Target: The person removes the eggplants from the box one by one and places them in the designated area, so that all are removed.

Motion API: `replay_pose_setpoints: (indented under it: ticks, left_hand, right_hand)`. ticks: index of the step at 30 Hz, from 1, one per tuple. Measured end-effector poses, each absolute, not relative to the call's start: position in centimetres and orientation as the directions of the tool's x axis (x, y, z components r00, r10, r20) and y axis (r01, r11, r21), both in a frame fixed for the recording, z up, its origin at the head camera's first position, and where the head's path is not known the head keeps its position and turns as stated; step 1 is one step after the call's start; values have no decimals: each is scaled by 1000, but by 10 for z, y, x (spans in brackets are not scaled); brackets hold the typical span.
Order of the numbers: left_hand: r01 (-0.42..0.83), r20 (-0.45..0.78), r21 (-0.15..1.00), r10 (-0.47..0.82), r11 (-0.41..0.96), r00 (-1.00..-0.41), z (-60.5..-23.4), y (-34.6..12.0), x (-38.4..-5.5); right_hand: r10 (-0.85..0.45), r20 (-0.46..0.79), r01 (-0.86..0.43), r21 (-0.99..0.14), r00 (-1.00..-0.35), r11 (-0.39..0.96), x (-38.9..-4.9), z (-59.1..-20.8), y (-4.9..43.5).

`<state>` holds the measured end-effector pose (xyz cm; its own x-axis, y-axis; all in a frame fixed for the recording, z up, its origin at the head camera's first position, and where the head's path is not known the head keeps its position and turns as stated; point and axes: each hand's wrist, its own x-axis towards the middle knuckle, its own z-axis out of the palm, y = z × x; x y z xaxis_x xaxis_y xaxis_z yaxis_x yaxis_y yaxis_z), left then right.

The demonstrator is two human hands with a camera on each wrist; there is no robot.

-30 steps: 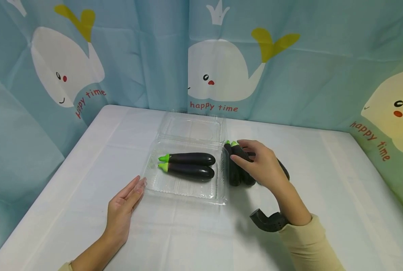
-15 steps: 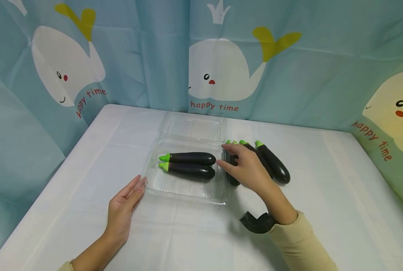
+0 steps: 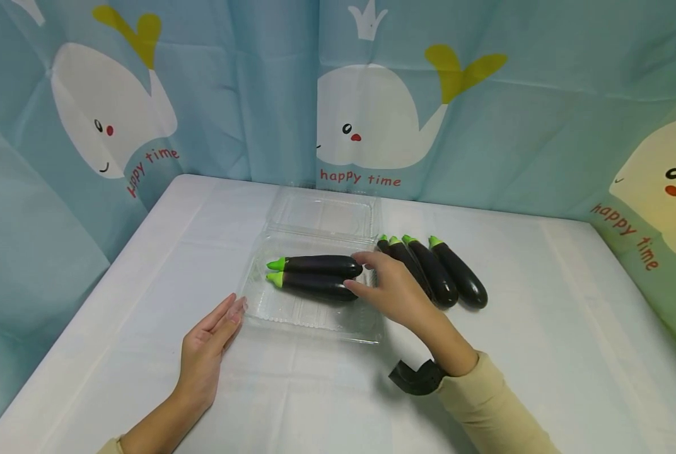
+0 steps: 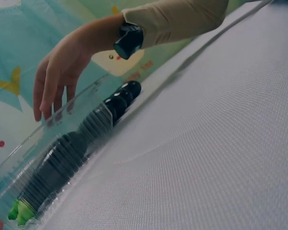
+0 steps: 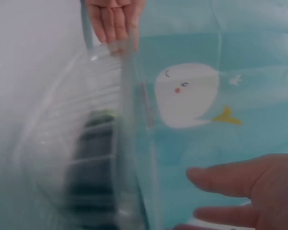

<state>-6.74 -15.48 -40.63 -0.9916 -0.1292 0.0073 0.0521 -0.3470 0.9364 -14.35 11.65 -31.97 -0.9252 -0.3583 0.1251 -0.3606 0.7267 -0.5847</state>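
In the head view, two dark eggplants (image 3: 315,287) with bright green stems lie side by side in the clear plastic clamshell container (image 3: 309,318). My left hand (image 3: 204,359) pinches the container's near left corner between thumb and fingers. My right hand (image 3: 395,290) hovers over the container's right end, thumb and fingers apart around the blunt ends of the eggplants. From the left wrist view, the right hand (image 4: 62,72) hangs above the container wall, fingers pointing down and holding nothing.
Several more eggplants (image 3: 457,271) lie in a slanted row on the white table (image 3: 542,353), just right of the container. The container's lid (image 3: 323,211) is folded back behind it. A blue whale-print curtain (image 3: 281,82) closes off the back and sides.
My right hand has left the eggplants outside the container and moved left over its right end, uncovering the row beneath. The left hand and container have stayed put.
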Motion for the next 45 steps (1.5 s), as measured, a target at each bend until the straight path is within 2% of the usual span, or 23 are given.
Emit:
replay_pose_setpoints:
  ticks: [8,25,37,42,45]
  left_hand:
    - [52,7,935,-127,-351,-992,-407,-155,-67]
    - [54,15,938,-115,-341,-993,-407,-155,-67]
    - [50,8,938,-122,-342,-992,-407,-155,-67]
    - [48,5,938,-126,-343,-992,-406,-155,-68]
    - [50,6,937,-127,-345,-992,-406,-155,-67]
  right_hand:
    - [-414,105,-398,-558,-904,728,-144,-331,105]
    - [-471,215,-516,-417,-856,748,-147,-354,87]
    - [-543,324,-620,-219,-775,753,-148,-363,83]
    - [-557,345,-639,-204,-756,742,-149,-366,83]
    - [-551,329,-632,-234,-767,739,-147,-364,85]
